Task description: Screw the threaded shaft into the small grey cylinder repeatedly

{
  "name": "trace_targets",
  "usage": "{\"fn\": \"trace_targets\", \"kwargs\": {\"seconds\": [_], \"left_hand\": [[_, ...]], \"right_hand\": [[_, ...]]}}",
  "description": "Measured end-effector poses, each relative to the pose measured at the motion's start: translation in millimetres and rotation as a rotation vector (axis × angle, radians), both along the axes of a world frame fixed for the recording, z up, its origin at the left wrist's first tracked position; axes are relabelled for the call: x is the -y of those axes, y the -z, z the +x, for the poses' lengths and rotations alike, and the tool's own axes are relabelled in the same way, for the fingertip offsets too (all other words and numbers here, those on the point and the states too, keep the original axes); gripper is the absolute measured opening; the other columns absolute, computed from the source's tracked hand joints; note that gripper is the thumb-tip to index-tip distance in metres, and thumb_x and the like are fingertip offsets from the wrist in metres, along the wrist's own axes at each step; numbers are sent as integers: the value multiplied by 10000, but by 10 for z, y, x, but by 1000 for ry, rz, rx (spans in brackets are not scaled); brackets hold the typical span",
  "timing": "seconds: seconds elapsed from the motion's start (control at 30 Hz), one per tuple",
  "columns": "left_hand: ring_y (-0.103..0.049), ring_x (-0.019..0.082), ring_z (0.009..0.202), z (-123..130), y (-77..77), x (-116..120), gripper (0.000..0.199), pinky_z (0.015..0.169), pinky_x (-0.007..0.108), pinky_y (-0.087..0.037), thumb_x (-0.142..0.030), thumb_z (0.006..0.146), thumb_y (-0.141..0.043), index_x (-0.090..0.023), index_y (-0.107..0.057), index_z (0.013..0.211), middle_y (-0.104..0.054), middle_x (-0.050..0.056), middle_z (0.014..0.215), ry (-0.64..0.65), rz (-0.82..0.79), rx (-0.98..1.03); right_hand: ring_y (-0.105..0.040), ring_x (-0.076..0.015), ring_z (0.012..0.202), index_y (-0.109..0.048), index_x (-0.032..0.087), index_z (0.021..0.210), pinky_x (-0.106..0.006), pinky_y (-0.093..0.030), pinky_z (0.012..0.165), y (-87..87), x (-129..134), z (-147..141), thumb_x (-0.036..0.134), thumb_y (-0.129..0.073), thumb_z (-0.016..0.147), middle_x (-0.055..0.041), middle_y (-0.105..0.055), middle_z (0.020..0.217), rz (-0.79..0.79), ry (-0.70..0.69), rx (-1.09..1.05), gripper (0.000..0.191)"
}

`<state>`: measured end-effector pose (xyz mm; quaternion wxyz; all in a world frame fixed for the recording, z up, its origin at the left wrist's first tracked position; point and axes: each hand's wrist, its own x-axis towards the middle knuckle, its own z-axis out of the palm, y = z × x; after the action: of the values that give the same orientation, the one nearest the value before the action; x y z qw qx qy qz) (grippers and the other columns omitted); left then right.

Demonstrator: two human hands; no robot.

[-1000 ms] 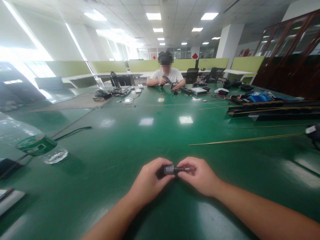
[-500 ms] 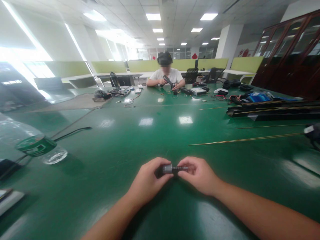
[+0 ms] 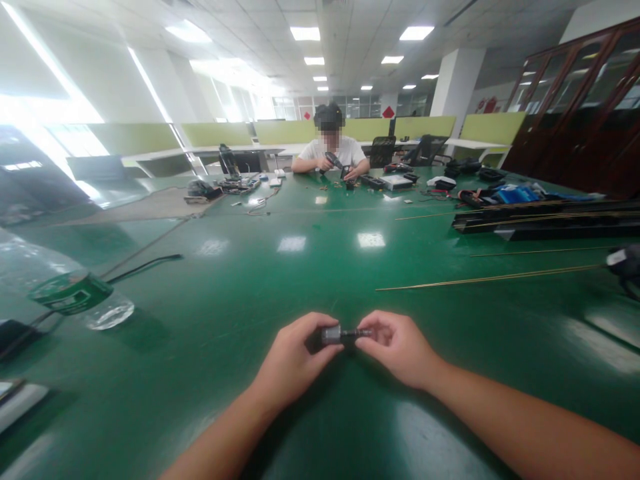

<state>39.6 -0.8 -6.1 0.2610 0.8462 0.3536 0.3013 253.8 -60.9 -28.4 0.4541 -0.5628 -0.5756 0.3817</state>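
Observation:
Between thumb and fingers, my left hand (image 3: 295, 357) grips a small grey cylinder (image 3: 331, 335) with a smooth, shiny end. A thin dark ribbed shaft (image 3: 353, 335) sticks out of the cylinder to the right, lying level. My right hand (image 3: 403, 350) pinches the far end of that shaft between thumb and fingertips. The exact kind of part is too small and blurred to make out. Both hands are just above the green table (image 3: 240, 293), close to my body, and the cylinder's left end is hidden in my left palm.
A clear plastic bottle (image 3: 75, 287) lies at the left, near a black cable (image 3: 145, 268). Thin brass-coloured rods (image 3: 475, 279) and black channels (image 3: 550, 227) lie at the right. Across the table, a person (image 3: 331, 147) holds a dark power tool among scattered parts.
The cylinder and shaft have shifted slightly left with my left hand. My right fingertips stay on the shaft, with a little less of its tip showing. The person opposite has barely moved.

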Motion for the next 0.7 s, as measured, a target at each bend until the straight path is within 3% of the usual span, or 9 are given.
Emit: {"fn": "trace_targets", "kwargs": {"seconds": [0.7], "left_hand": [[-660, 167, 899, -91, -44, -84, 223, 824, 287, -521, -268, 821, -739, -257, -672, 1034, -705, -6, 987, -37, 8, 7]], "right_hand": [[-518, -124, 578, -680, 162, 891, -232, -397, 535, 24, -30, 39, 321, -706, 805, 2, -614, 706, 1, 55, -99, 183]]}}
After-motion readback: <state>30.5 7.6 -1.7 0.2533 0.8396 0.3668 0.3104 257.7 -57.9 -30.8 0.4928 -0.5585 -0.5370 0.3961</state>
